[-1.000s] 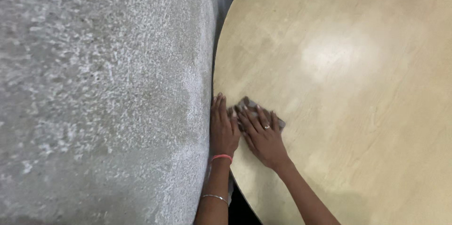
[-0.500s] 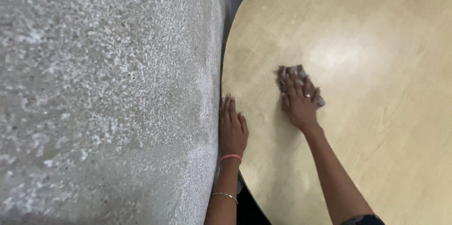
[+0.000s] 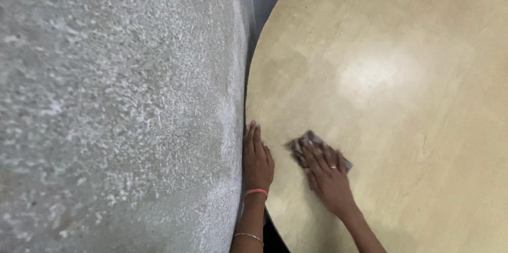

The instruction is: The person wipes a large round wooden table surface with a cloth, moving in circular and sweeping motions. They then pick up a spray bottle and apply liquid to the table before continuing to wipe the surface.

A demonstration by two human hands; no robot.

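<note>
Cloth (image 3: pixel 311 146): small, dark grey, crumpled, lying flat on the round wooden table (image 3: pixel 413 126) near its left rim, mostly covered by the right hand.

Far left: speckled grey floor (image 3: pixel 116 110), rough texture, filling nearly half the view. A narrow darker gap separates it from the table edge.

Left hand (image 3: pixel 257 162): palm down at the very rim of the table, fingers straight, close together and fully extended. It holds nothing and only rests on the wood (bracing, by the look of it). Pink band (image 3: pixel 256 192) at the wrist, thin metal bangle (image 3: pixel 248 237) further down the forearm.

Right hand (image 3: pixel 327 176): flat on top of the cloth, fingers spread and stretched out, pressing it onto the surface rather than gripping it. Ring (image 3: pixel 333 166) on one finger. Cloth edges show beyond the fingertips and at the right side of the hand.

Change noted: half a second ago the right hand and cloth sat further up the table, well apart from the left hand; now both are back down near the rim, just beside the left hand, much where they were a second ago. Left hand has barely shifted. Judged as a back-and-forth wiping stroke over the same strip of table, with the near-edge area getting repeated passes.

Right of the hands: bare pale wood with a bright reflected patch (image 3: pixel 378 75).
</note>
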